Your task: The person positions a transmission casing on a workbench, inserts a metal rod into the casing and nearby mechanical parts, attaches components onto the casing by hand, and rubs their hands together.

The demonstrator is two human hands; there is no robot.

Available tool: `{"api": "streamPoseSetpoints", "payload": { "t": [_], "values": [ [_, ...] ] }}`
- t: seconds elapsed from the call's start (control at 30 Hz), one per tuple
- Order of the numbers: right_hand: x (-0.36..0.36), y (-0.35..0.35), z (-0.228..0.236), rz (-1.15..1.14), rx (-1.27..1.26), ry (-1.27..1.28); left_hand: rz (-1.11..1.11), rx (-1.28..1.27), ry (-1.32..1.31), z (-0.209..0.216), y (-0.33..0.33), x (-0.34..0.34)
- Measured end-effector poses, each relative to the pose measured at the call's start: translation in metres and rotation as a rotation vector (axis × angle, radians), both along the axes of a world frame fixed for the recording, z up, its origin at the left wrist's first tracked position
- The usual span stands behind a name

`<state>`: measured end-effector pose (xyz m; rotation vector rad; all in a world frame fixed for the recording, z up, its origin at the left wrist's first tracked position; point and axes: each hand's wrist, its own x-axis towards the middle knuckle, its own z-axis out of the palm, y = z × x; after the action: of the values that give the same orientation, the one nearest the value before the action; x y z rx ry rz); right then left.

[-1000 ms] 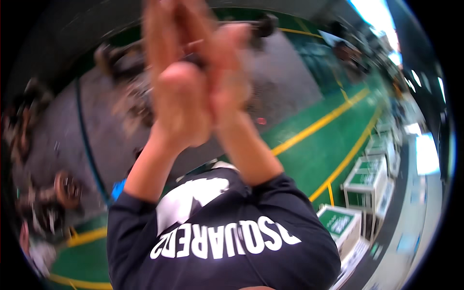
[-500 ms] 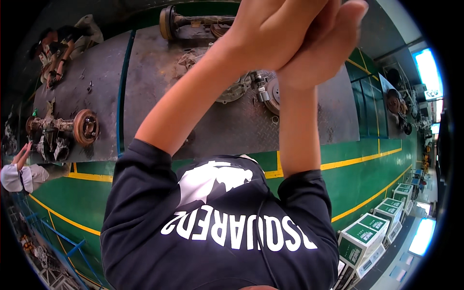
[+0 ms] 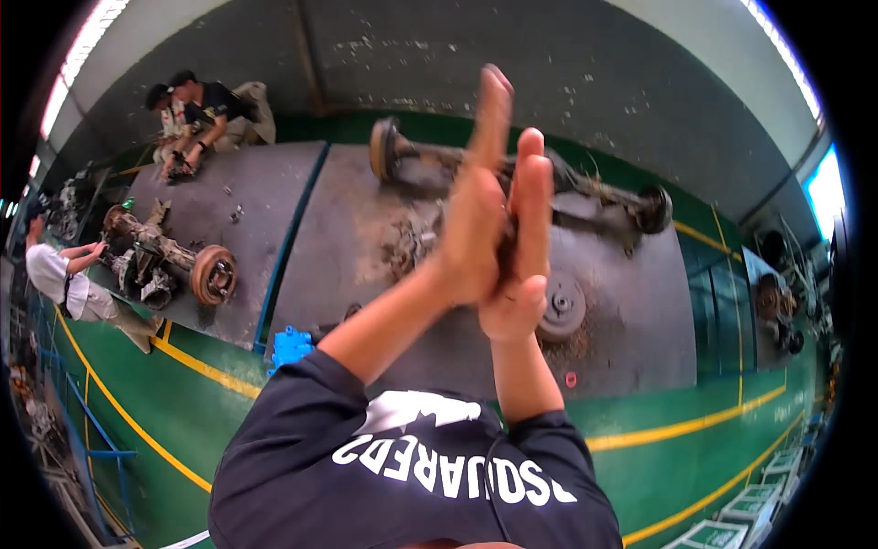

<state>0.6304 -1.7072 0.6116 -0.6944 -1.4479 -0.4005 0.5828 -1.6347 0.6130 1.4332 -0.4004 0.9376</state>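
My left hand (image 3: 474,215) and my right hand (image 3: 523,247) are raised above a dark metal-topped table (image 3: 329,206), palms facing and together. The fingers of both are stretched out, slightly blurred by motion, and I see nothing held in either. Below and behind them, a long rusty vehicle axle (image 3: 604,190) lies along the table's far side. A round grey brake drum (image 3: 562,311) rests just right of my right wrist. Left of my left hand sits a dirty metal casing (image 3: 402,252), partly covered by that hand.
At the table's near left edge is a blue object (image 3: 291,348); a small red ring (image 3: 572,379) lies near the right front. On the left table stands another axle with a rusty drum (image 3: 214,274). Several people work around it, one in a white shirt (image 3: 55,274).
My hands have gone from one clasped over the other to palm against palm with straight fingers. They sit lower in the picture. The view has tilted up, bringing in the wall and the blue object.
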Motion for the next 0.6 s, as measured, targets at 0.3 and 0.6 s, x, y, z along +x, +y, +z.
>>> {"api": "streamPoseSetpoints", "payload": {
  "t": [0.3, 0.6],
  "values": [
    [-0.018, -0.028, -0.006, 0.097, -0.04, 0.026, 0.249, 0.332, -0.439, 0.008, -0.02, -0.006],
    [-0.005, -0.065, 0.001, -0.05, -0.087, -0.174, 0.228, 0.194, 0.043, -0.053, -0.088, -0.056]
  ]
}}
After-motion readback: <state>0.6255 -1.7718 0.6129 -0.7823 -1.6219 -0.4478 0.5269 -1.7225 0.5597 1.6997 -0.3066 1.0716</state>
